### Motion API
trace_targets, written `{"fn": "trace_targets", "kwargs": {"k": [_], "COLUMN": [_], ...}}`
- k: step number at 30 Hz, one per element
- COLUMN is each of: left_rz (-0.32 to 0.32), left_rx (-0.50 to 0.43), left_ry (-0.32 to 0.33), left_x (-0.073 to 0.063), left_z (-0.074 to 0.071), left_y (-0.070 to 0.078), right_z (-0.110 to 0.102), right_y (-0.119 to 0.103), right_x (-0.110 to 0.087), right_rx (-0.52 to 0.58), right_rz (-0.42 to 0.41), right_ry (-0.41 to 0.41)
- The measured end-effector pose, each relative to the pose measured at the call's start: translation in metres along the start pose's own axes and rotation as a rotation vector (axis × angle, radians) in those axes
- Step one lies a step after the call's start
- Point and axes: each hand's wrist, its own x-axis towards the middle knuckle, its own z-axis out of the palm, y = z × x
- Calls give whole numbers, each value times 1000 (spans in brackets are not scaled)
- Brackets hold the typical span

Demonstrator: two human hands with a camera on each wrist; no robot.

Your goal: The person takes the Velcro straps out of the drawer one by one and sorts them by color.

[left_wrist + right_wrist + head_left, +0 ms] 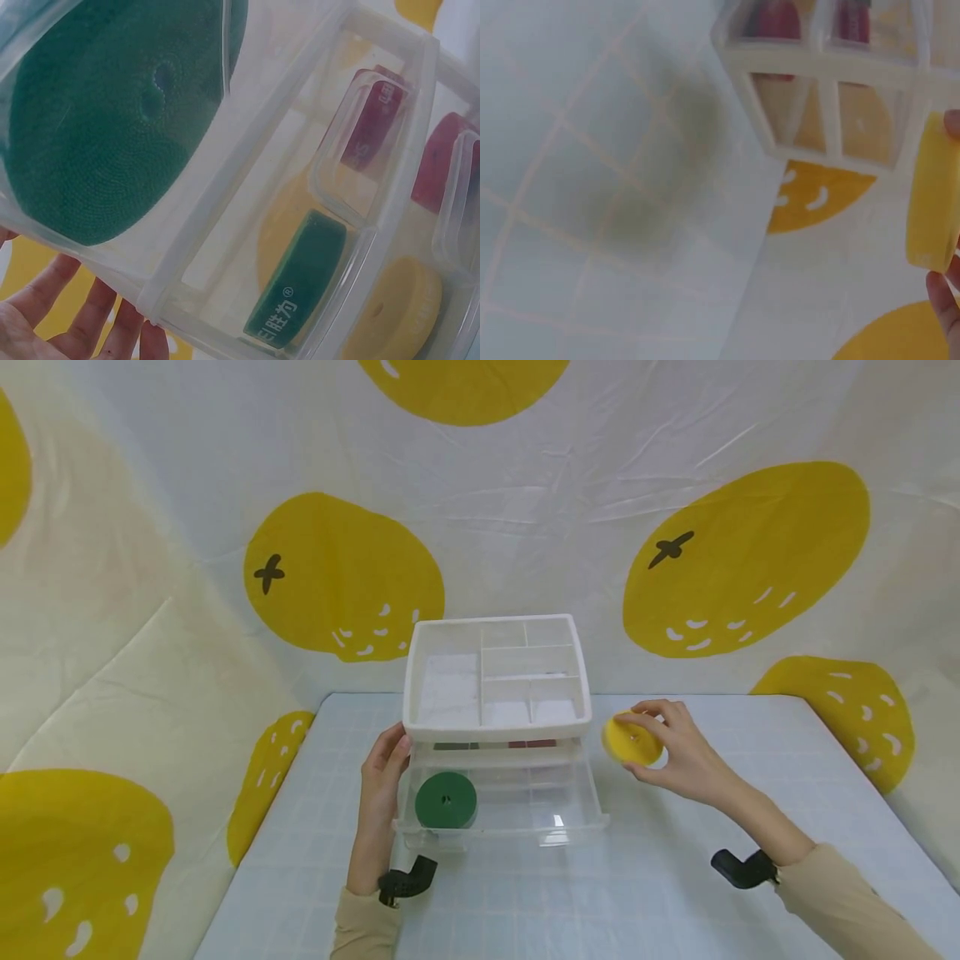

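A small white organizer (pixel 498 731) with clear drawers stands on the table. Its lower drawer (pixel 525 833) is pulled out, with a large green roll of tape (pixel 446 800) lying at the left side. My left hand (pixel 386 772) rests against the organizer's left side, fingertips (pixel 124 330) along the plastic edge in the left wrist view. To the right of the organizer, my right hand (pixel 678 747) pinches a yellow roll of tape (pixel 630 742) by its rim, thumb below and fingers above, raised over the table. The right wrist view shows this roll edge-on.
Behind the clear fronts above the open drawer sit a smaller green roll (pixel 296 281), a yellow roll (pixel 397 311) and red rolls (pixel 371 120). The organizer's divided top tray (pixel 450 689) faces up. A fruit-patterned curtain (pixel 525 527) hangs behind the table (pixel 300 860).
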Motion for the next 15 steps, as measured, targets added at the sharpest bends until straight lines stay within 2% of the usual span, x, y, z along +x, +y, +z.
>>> {"fn": "trace_targets", "kwargs": {"k": [7, 11, 15], "left_rz": [-5, -11, -19], "left_rx": [-2, 3, 13], "left_ry": [-30, -18, -4], "left_x": [-4, -2, -1], "left_z": [-2, -2, -1], "left_y": [0, 0, 1], "right_z": [20, 30, 36], "right_y": [19, 29, 38], "right_x": [1, 3, 6], "right_rx": [-9, -3, 4], "right_rz": [57, 62, 108], "right_ry": [-1, 36, 40]}}
